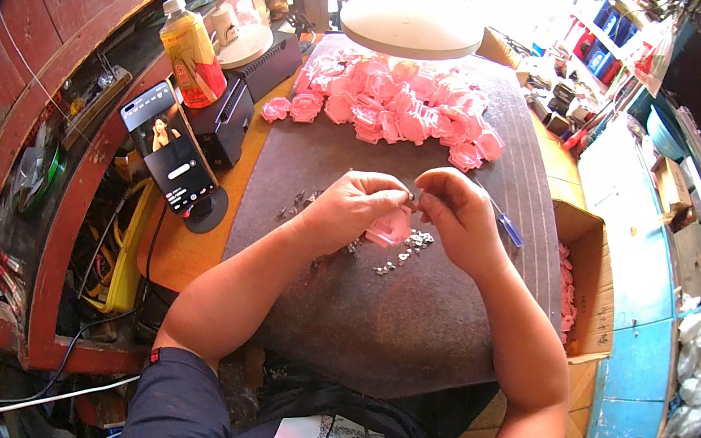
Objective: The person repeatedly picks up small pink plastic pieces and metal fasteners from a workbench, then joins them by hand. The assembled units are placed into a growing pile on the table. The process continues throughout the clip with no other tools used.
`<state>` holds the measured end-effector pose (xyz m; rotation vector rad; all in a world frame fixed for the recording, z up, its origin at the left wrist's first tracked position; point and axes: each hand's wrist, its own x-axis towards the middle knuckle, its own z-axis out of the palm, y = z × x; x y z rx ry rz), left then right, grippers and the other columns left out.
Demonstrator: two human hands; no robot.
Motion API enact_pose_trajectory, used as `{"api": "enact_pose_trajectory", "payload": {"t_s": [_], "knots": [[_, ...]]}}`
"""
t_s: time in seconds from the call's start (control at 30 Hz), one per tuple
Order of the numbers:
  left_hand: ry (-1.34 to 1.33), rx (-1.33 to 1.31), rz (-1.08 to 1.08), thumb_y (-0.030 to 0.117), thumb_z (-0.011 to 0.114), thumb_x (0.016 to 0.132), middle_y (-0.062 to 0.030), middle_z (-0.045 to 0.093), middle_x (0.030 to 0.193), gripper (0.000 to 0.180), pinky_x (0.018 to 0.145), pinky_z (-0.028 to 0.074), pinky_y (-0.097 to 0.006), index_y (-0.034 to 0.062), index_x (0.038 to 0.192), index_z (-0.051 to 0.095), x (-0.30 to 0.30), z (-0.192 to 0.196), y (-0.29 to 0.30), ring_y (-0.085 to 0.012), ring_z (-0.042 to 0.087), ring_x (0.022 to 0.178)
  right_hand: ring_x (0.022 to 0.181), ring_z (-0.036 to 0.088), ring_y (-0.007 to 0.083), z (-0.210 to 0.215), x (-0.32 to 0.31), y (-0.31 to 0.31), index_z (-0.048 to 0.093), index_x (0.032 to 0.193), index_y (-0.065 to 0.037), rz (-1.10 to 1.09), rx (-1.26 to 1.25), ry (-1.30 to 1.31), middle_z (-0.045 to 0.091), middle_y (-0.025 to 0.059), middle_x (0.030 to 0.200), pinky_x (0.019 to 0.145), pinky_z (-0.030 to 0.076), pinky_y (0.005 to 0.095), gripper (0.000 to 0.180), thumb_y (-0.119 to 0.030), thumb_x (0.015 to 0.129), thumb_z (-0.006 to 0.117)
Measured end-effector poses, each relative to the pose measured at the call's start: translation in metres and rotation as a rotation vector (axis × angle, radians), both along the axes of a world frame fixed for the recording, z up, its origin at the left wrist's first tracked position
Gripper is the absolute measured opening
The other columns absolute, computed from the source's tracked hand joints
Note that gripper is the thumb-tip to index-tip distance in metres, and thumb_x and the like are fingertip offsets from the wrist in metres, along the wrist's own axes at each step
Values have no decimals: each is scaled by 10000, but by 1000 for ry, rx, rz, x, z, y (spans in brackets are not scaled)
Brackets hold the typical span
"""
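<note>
**A:** ok so what've you got going on in the middle of that mat right now?

**B:** Your left hand (352, 206) is curled around a pink plastic piece (389, 227), holding it just above the dark mat (371, 322). Your right hand (458, 212) sits at 3 o'clock from it, thumb and forefinger pinched together where the two hands meet. Something tiny seems to be between them, but I can't tell what.

**A:** and the little metal bits?

**B:** The small metal parts (405, 250) lie scattered on the mat right under your hands, around 6 o'clock from the pink piece, with a few more off at 9 o'clock.

**A:** what about the rest of the pink stuff?

**B:** A big pile of pink pieces (395, 103) sits at 12 o'clock, well apart from your hands, under the round lamp (411, 29). A blue pen (508, 227) lies just beside your right hand at 3 o'clock. A phone on a stand (170, 151) is out at 9 o'clock, with a drink bottle (192, 55) behind it. A cardboard box (581, 285) holding more pink pieces sits off the mat's right edge.
</note>
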<state>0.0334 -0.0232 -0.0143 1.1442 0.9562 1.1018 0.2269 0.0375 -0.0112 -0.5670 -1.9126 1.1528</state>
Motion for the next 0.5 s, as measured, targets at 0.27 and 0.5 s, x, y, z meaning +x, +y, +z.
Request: {"api": "enact_pose_trajectory", "payload": {"t_s": [0.27, 0.5], "knots": [[240, 205, 29, 166, 573, 1007, 5, 655, 925, 204, 758, 488, -231, -5, 1043, 678, 5, -5, 1, -53, 574, 852, 728, 518, 35, -4, 2, 2, 636, 899, 0, 23, -162, -24, 598, -25, 791, 618, 436, 220, 37, -34, 913, 643], [391, 329, 22, 165, 565, 1011, 5, 650, 928, 220, 729, 494, -230, -5, 1112, 663, 5, -3, -2, -57, 578, 821, 659, 494, 28, 7, 9, 6, 641, 875, -27, 133, -440, 25, 582, -40, 748, 570, 412, 215, 39, -46, 893, 671]]}}
